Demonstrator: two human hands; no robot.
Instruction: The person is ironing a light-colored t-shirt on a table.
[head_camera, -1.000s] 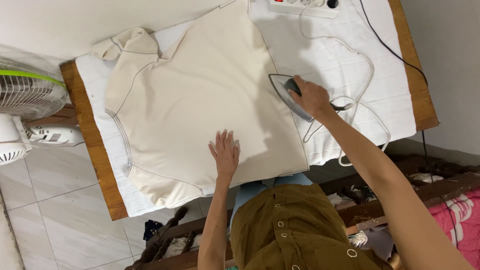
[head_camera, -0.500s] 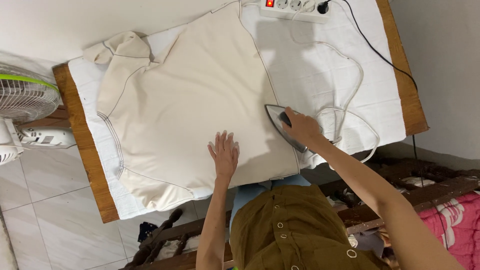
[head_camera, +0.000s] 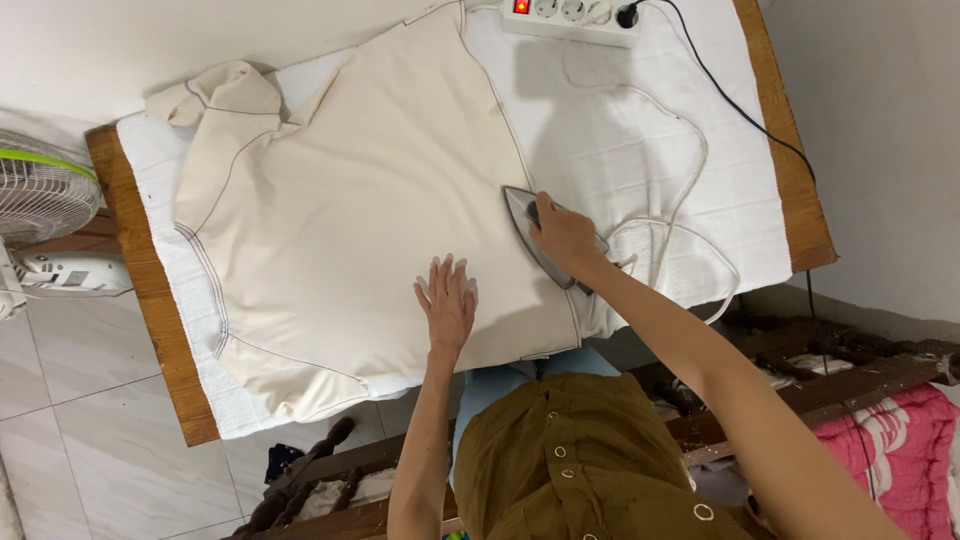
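The cream shirt (head_camera: 370, 200) lies spread flat over the white padded cover (head_camera: 640, 130) of the wooden table (head_camera: 135, 270), its collar end toward the fan (head_camera: 40, 195) and its hem edge running along the side where the iron (head_camera: 545, 235) sits. The iron rests right on that hem edge, its pointed nose aimed up and away from the person — its long axis lies roughly along the seam. The right hand (head_camera: 565, 235) is closed around the iron's handle. The left hand (head_camera: 447, 300) presses open and flat on the cloth, fingers spread, just beside the iron and nearer the person's body. The white cord (head_camera: 690, 170) loops off toward the power strip (head_camera: 570, 18).
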